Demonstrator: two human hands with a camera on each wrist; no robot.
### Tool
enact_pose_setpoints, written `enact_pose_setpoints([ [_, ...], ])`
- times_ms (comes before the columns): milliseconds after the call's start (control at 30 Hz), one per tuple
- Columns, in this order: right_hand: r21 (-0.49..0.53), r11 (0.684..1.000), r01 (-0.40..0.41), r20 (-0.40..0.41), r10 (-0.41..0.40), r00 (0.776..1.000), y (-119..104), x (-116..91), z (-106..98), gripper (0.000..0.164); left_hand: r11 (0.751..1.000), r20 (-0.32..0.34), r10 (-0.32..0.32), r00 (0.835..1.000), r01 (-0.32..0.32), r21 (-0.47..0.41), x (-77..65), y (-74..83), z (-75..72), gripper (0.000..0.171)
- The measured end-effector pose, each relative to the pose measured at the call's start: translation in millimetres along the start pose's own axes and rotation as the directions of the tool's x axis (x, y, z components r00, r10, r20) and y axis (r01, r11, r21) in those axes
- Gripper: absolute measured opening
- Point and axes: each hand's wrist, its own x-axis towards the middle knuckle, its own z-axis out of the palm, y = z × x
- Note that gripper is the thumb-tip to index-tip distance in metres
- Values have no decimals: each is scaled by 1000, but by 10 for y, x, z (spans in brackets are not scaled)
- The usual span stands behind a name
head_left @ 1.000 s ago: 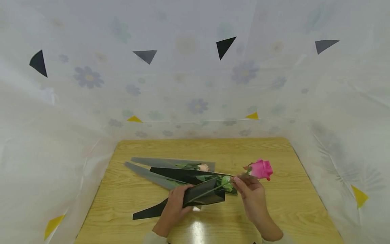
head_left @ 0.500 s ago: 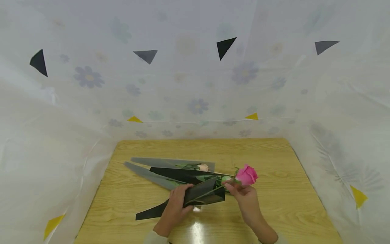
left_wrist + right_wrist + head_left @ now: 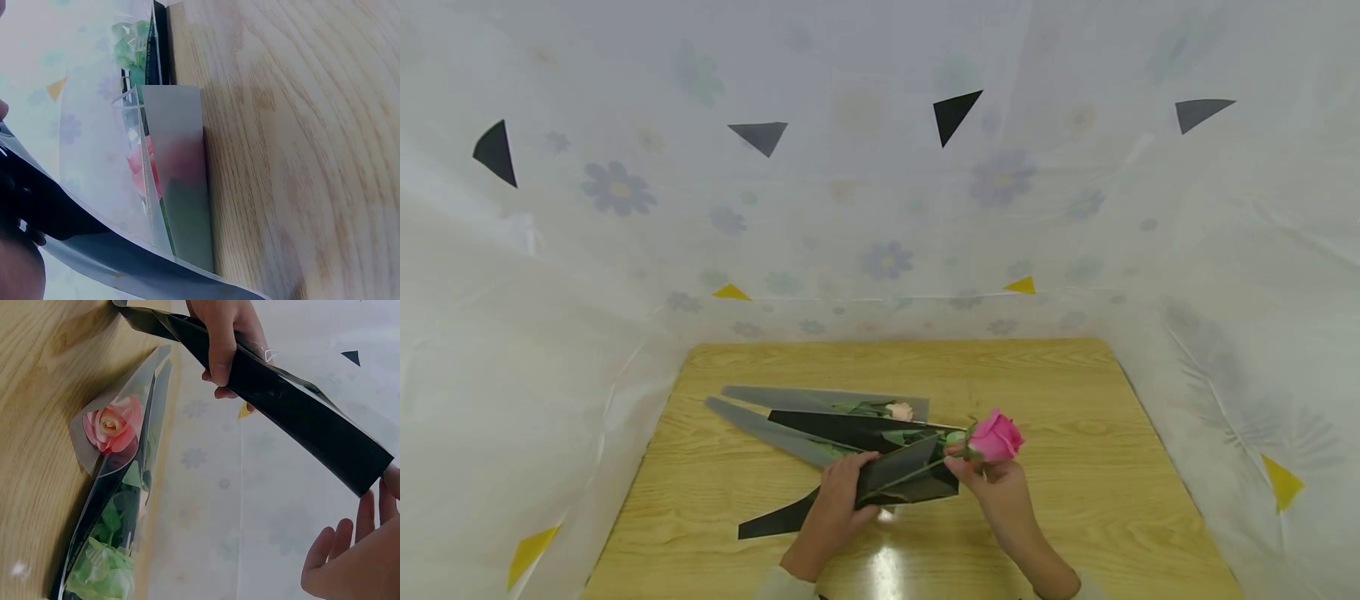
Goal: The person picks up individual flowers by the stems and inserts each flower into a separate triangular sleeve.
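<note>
My left hand grips a black flower sleeve, clear on one face, tilted above the table. Through that clear face runs the long green stem of a pink rose. The bloom sits just beyond the sleeve's wide mouth. Below the bloom my right hand pinches the stem with thumb and fingers. In the right wrist view the left thumb lies over the sleeve, and the right hand is at its wide end. The bloom is out of sight there. The left wrist view shows the sleeve's edge close up.
Behind the hands on the wooden table lie several sleeved flowers: a pale peach rose in a grey sleeve and a green rose in a black sleeve. A grey sleeve's narrow tail points left. White sheeting surrounds the table.
The right hand and pink rose have moved left, bringing the bloom nearer the sleeve's mouth as the stem slid in. The left hand and sleeve have shifted slightly right.
</note>
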Motion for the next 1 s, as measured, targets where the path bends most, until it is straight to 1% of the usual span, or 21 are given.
enact_pose_setpoints([
  [100, -29, 1000, 8, 26, -7, 1000, -2, -1, -5, 28, 1000, -2, 0, 1000, 0, -9, 4, 8, 3, 84],
  [233, -21, 999, 38, 42, -37, 998, -11, 6, -1, 34, 1000, -4, 0, 1000, 0, -25, 7, 19, 7, 85],
  [367, -1, 989, 147, 77, -147, 986, -24, 17, -12, 37, 999, -6, 2, 1000, -2, -32, 11, 30, 7, 84],
  [467, 1, 977, 213, 141, -211, 967, -95, 15, -14, 38, 999, 1, -6, 1000, 6, -46, 12, 41, 3, 84],
  [533, -16, 974, 226, 184, -220, 958, -173, 13, -6, 39, 998, 8, -11, 1000, 11, -57, 13, 47, 2, 83],
  [567, -35, 974, 223, 207, -211, 955, -218, 15, -3, 39, 998, 11, -12, 1000, 13, -63, 13, 52, 0, 83],
  [633, -77, 976, 204, 255, -178, 950, -301, 29, -5, 40, 998, 14, -5, 1000, 6, -70, 16, 58, -1, 82],
  [700, -97, 981, 165, 316, -127, 940, -347, 58, -29, 40, 998, 12, 7, 1000, -6, -66, 20, 61, 3, 81],
  [733, -100, 984, 144, 351, -101, 931, -352, 78, -48, 39, 998, 10, 15, 1000, -14, -62, 20, 62, 4, 81],
  [800, -84, 994, 74, 424, -32, 905, -332, 120, -100, 38, 998, 5, 31, 1000, -31, -60, 21, 63, 7, 80],
  [900, -115, 993, 22, 523, 41, 852, -247, 170, -200, 32, 997, 0, 51, 999, -51, -60, 22, 66, 11, 79],
  [933, -131, 991, 19, 552, 57, 832, -221, 182, -236, 31, 996, -3, 59, 998, -59, -64, 22, 68, 12, 79],
  [967, -160, 987, 19, 571, 77, 818, -206, 187, -273, 32, 995, -5, 64, 998, -65, -73, 23, 69, 14, 79],
  [1000, -198, 979, 37, 583, 87, 808, -199, 190, -306, 30, 995, -8, 71, 997, -71, -75, 22, 68, 18, 79],
])
